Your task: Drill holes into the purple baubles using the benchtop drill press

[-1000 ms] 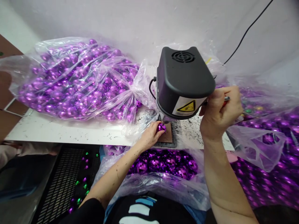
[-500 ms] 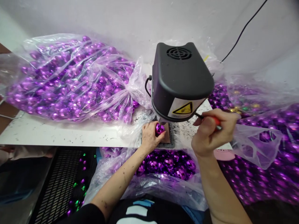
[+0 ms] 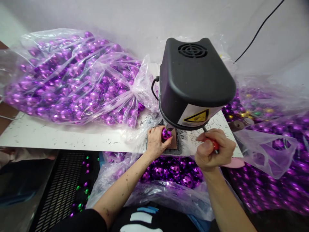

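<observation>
Between the thumb and fingers of my left hand [image 3: 156,141] is a shiny purple faceted ball [image 3: 166,134]. It sits over a brown pad [image 3: 174,141] on a dark base, right under the spindle of a black-housed bench drill press [image 3: 198,71]. The housing hides most of the spindle, and I cannot tell whether its tip touches the ball. My right hand [image 3: 214,149] is wrapped round the red-gripped lever [image 3: 212,144] at the machine's right side. More purple balls [image 3: 172,170] lie in an open plastic bag below the table edge.
A tied clear bag of purple balls [image 3: 65,87] rests on the white table [image 3: 60,137] at left. Further purple balls in plastic [image 3: 277,183] fill the right side. A black mesh crate [image 3: 65,180] stands low at left. Dark flecks litter the tabletop.
My right hand has drawn the lever down and slightly toward me. The machine's head appears lower and bigger. My left hand stays on the ball.
</observation>
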A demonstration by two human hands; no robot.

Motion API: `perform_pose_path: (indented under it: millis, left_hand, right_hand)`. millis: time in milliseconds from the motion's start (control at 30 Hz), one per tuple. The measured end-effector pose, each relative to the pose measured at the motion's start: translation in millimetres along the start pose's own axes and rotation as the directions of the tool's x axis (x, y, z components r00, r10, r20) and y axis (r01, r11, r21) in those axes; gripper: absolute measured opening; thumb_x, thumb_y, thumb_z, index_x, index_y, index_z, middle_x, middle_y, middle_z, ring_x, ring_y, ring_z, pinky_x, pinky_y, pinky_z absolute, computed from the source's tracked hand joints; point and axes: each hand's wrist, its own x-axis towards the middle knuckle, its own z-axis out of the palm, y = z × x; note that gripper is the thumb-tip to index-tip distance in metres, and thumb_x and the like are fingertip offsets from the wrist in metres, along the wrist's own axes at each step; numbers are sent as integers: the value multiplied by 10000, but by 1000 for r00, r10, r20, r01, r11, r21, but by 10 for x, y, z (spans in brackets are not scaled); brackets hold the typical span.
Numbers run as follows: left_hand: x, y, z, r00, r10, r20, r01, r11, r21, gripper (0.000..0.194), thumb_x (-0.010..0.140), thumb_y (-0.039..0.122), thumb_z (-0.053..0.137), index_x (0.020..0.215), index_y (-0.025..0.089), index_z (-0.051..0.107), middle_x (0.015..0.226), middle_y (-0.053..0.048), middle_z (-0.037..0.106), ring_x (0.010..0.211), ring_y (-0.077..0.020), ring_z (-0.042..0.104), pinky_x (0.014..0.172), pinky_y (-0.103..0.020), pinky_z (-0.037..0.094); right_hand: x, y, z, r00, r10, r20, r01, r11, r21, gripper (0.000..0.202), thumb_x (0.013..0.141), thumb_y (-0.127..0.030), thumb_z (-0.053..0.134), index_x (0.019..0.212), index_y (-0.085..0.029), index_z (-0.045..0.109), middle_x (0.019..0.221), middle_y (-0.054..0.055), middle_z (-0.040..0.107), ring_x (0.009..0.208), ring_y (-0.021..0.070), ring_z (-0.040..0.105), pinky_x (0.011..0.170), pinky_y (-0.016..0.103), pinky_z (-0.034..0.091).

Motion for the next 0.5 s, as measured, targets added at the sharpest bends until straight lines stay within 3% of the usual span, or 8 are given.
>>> perform_pose_path:
  millis: [100,500]
  left_hand:
    - [-7,-8,5,1000,14,-13,-15,1000,-8,342,827,279,778,1105,190,599,1058,-63,696,995,-254,604,925,-402,405]
    - [-22,-26,36,998,31,-56,-32,999,-28,340,843,278,748,1130,195,586,1071,-78,680,1010,-256,603,912,-394,446]
  right_hand:
    - [-20,11,6,994,-71,-88,73,997,16,85,880,-206,526,955,-197,565,672,-20,547,639,122,550,619,294,462]
    - [-150,95,13,1000,-12,-28,13,1000,20,116,899,-284,511,955,-208,578,628,-29,513,605,123,553,647,301,472]
